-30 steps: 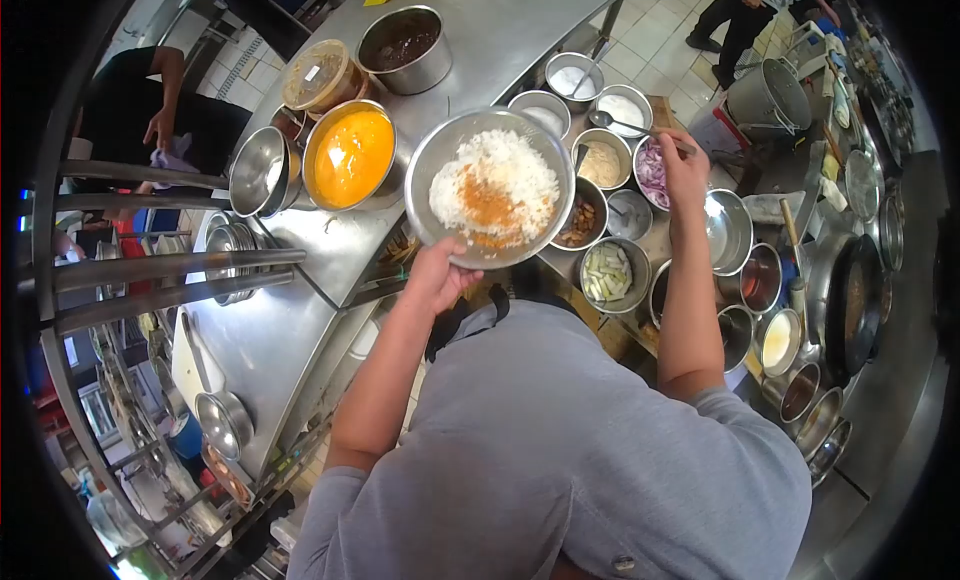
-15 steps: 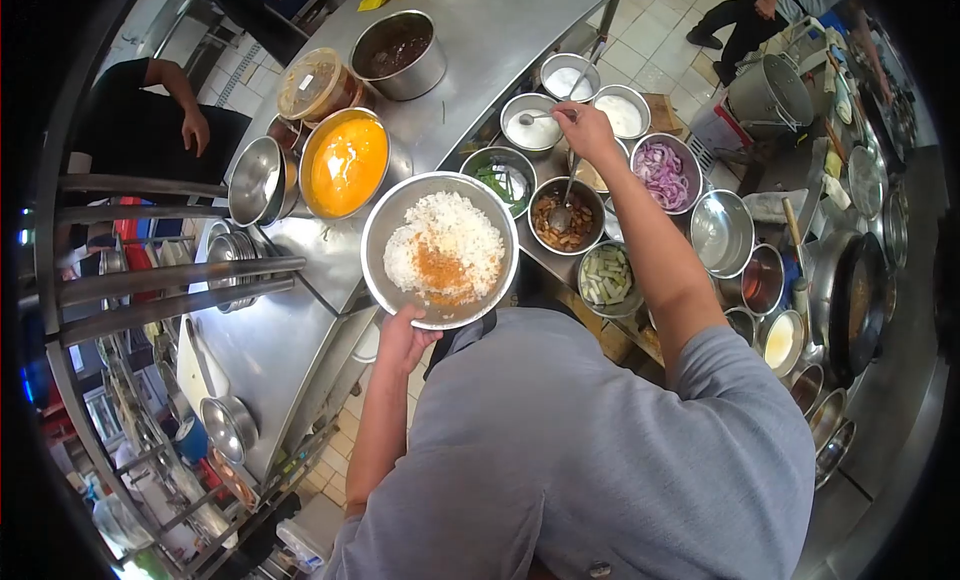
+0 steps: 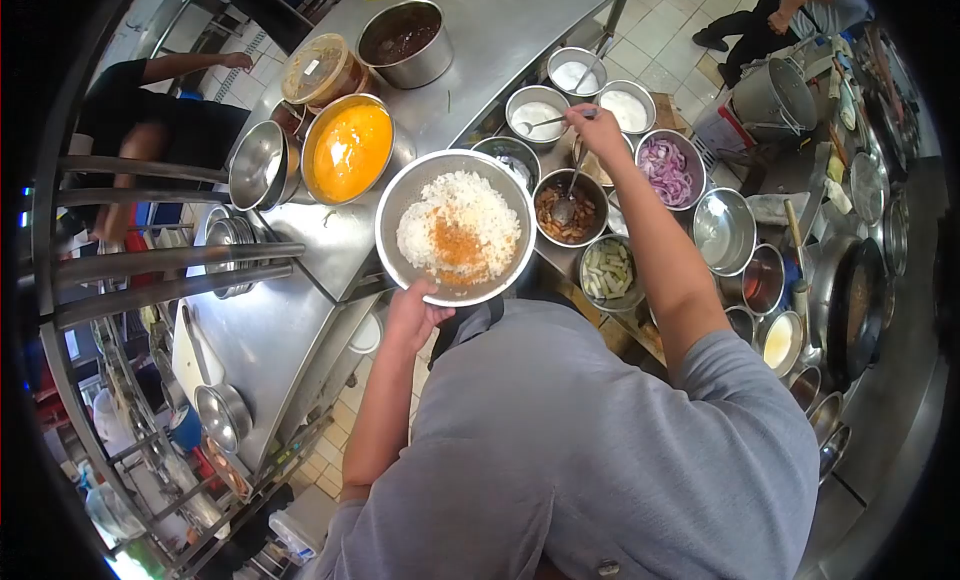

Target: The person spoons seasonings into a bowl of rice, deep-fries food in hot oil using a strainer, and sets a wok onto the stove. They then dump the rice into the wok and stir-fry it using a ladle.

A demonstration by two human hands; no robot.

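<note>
My left hand [image 3: 415, 318] grips the near rim of a steel bowl [image 3: 388, 225]. White rice [image 3: 462, 202] fills the bowl, topped with an orange-brown powder [image 3: 457, 242]. Between the fingers of my right hand [image 3: 597, 132] is a spoon [image 3: 550, 122], its tip over a small steel container [image 3: 512, 108] of white granules. Below that hand are a container of brown chunks [image 3: 560, 208] with a ladle [image 3: 572, 185] in it and one of pale green cut pieces [image 3: 606, 270]. The large bowl partly covers a container of green leaves [image 3: 515, 160].
On the steel counter [image 3: 480, 50] stand a bowl of orange-yellow liquid [image 3: 348, 155], a lidded tub [image 3: 318, 70] and a pot of dark sauce [image 3: 403, 45]. Sliced red onions [image 3: 665, 172] sit to the right. A co-worker [image 3: 125, 110] stands left; another person [image 3: 775, 25] is at upper right.
The rice bowl has moved slightly right and up with my left hand, covering more of the green leaves. My right hand and the spoon have shifted a little right. The left co-worker's arm has stretched out.
</note>
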